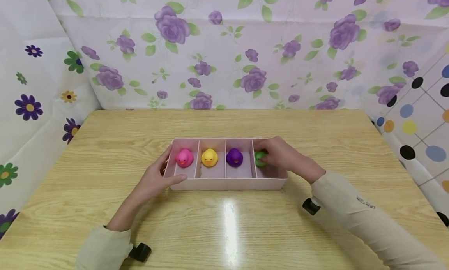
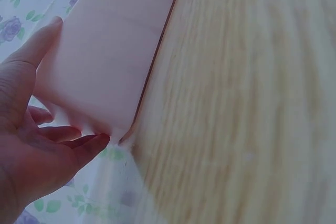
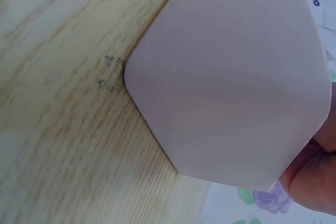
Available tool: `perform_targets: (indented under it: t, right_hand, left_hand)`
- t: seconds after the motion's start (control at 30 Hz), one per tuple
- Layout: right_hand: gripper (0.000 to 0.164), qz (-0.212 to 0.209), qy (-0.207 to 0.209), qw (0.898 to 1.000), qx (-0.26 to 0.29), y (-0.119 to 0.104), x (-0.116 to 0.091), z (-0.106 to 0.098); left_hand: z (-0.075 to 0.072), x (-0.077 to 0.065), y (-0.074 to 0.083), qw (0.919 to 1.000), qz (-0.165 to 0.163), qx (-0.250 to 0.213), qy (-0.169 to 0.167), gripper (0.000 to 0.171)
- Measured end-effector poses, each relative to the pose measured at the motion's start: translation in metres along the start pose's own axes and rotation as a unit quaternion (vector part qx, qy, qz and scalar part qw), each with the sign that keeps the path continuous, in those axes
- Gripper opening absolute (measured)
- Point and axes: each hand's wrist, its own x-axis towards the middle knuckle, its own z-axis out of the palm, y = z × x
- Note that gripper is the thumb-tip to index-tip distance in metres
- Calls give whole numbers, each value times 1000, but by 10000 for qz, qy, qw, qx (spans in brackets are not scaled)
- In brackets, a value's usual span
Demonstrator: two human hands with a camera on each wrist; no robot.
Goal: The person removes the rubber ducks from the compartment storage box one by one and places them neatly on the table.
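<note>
Green duck (image 1: 260, 160) pinched in the right hand (image 1: 282, 155) calls for a light touch, clear of the divider (image 1: 255, 172). The left hand (image 1: 157, 180) grips the box (image 1: 210, 184), best held steady.

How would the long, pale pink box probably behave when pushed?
The long, pale pink, thin-walled box would probably slide rather than tip, being low. Its walls stand straight, so it seems fairly stiff. The small yellow toy duck inside might shift, because bare floor shows beside it.
</note>
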Motion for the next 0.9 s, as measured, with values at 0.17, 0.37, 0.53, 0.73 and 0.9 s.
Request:
perform_targets:
  t: [0.17, 0.37, 0.53, 0.73, 0.9]
  right_hand:
    - [18, -35, 9, 10000, -4, 1, 0, 1]
    - [14, -55, 26, 10000, 66, 2, -2, 1]
    - [15, -122, 99, 9999, 42, 3, -4, 0]
    - [9, -237, 136, 9996, 79, 1, -5, 2]
    - [13, 8, 210, 9994, 268, -1, -6, -1]
  left_hand:
    - [0, -1, 1, 10000, -10, -14, 3, 100]
    - [1, -1, 1, 10000, -29, -32, 5, 99]
    - [3, 1, 0, 9999, 39, -129, -15, 99]
    - [2, -5, -1, 10000, 10, -84, 29, 97]
    - [2, -5, 0, 10000, 13, -69, 68, 97]
